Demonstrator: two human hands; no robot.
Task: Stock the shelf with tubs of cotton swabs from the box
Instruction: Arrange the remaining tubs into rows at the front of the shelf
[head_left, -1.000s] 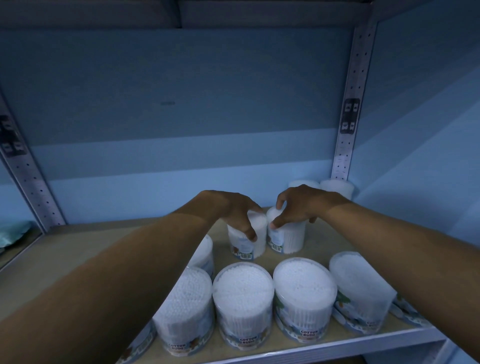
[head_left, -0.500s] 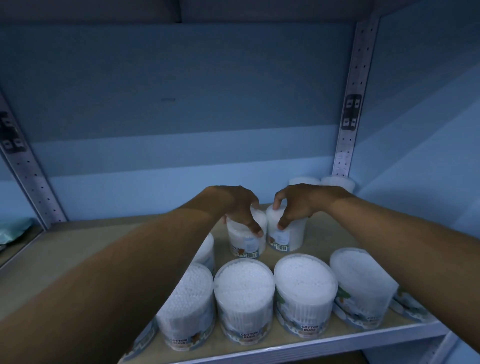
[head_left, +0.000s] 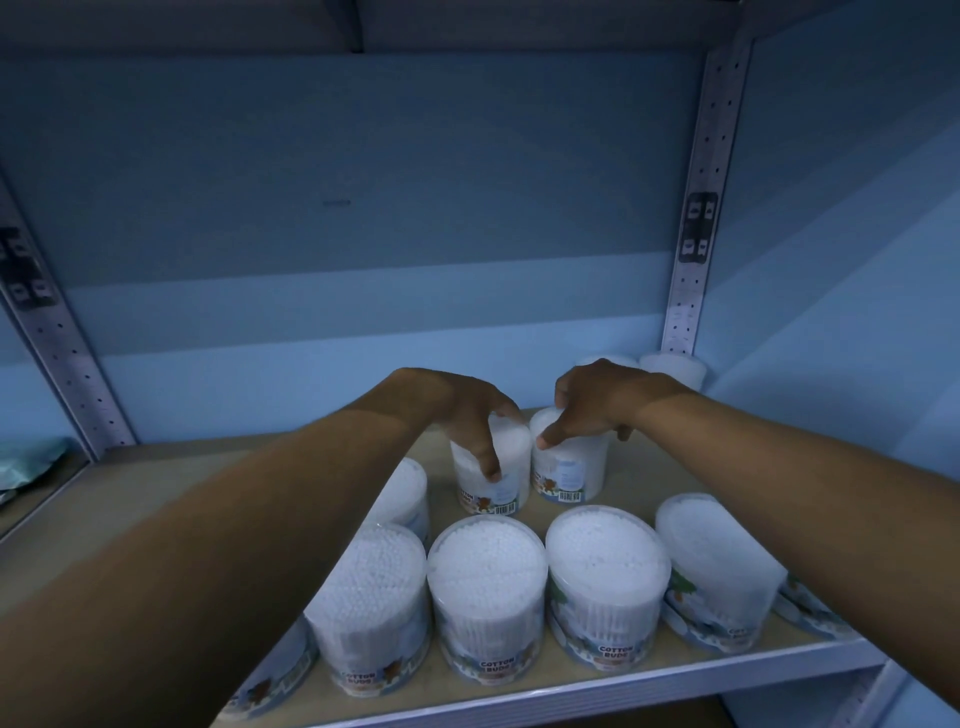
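Observation:
Clear round tubs of white cotton swabs stand on a wooden shelf (head_left: 156, 483). My left hand (head_left: 457, 410) grips one tub (head_left: 506, 467) from above, thumb down its front. Right beside it, my right hand (head_left: 597, 400) grips a second tub (head_left: 576, 467) by its top, thumb on the near rim. The two tubs stand side by side in the middle row, almost touching. A front row of several tubs (head_left: 488, 587) lines the shelf edge. Two more tubs (head_left: 675, 366) stand in the back right corner. The box is out of view.
A perforated metal upright (head_left: 701, 208) rises at the back right and another (head_left: 47, 322) at the left. The blue back wall closes the shelf. Bare wood lies to the left of the tubs. A teal item (head_left: 26, 462) sits on the neighbouring shelf at far left.
Both hands have pushed their tubs slightly farther back on the shelf, keeping the same grip. The view has tilted a little.

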